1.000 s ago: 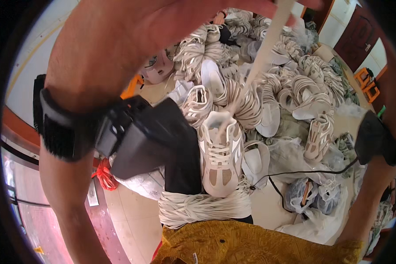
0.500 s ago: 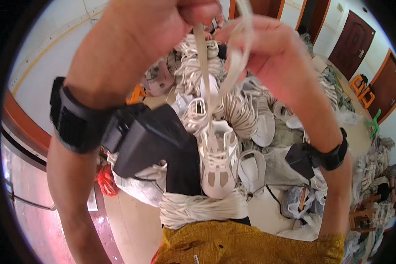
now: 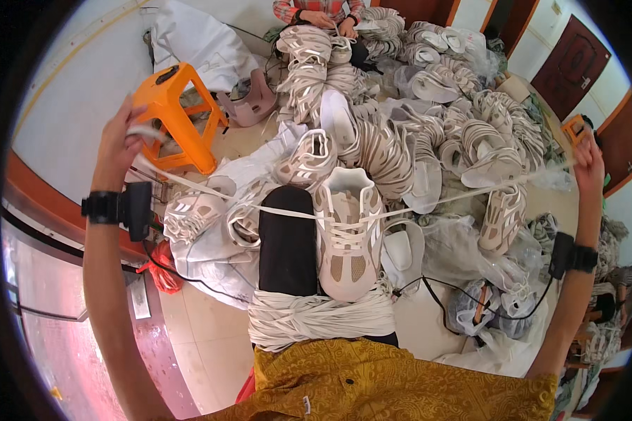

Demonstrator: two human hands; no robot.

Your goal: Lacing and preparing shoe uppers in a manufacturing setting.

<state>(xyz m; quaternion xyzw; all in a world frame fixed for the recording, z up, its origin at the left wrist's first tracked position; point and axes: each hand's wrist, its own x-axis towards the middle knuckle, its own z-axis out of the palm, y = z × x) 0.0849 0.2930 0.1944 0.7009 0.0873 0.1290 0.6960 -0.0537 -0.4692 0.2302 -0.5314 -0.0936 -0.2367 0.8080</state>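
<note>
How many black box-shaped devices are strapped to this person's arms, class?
2: the left device sits below the left hand, and the right device sits below the right hand. None seems hidden.

Wears a mustard-yellow shirt [image 3: 428, 386] covered in darker tonal scrollwork, with 1 small dark button [image 3: 350, 382] and 1 little pale mark [image 3: 306, 405] on the front. Shows a sliver of red fabric [image 3: 245, 388] at the shirt's left edge. Has 2 forearms bare of sleeves. Wears a wide black strap [image 3: 104, 208] around the left wrist, bearing a boxy black module [image 3: 137, 210], with a thin black cable [image 3: 189, 280] trailing below. Wears a matching black band [image 3: 584, 259] around the right wrist, with its angular black housing [image 3: 561, 255] and a dark lead [image 3: 541, 302].
</note>
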